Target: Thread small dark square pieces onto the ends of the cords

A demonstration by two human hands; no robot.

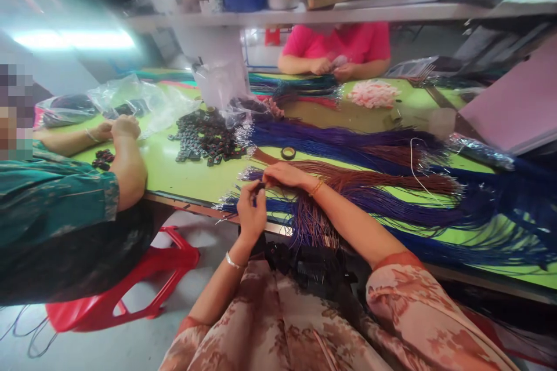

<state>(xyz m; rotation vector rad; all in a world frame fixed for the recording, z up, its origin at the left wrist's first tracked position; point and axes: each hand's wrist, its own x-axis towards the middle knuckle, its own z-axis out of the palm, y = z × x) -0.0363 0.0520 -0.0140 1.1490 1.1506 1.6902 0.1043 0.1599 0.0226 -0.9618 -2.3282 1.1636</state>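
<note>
Over the table's front edge, my left hand pinches a small black connector housing between thumb and fingers. My right hand meets it from the right, fingertips pressed together at the housing; whatever they grip is too small to make out. Beneath and beside my right wrist spread brown wires and blue wires with silvery metal ends. Some wires hang down over the edge between my forearms. A heap of black connector housings lies on the table beyond my left hand.
A black tape roll sits behind my hands. To the left, a co-worker in a green sleeve is on a red stool. Across the table, a person in a pink shirt works near pale pink pieces. A shelf runs overhead.
</note>
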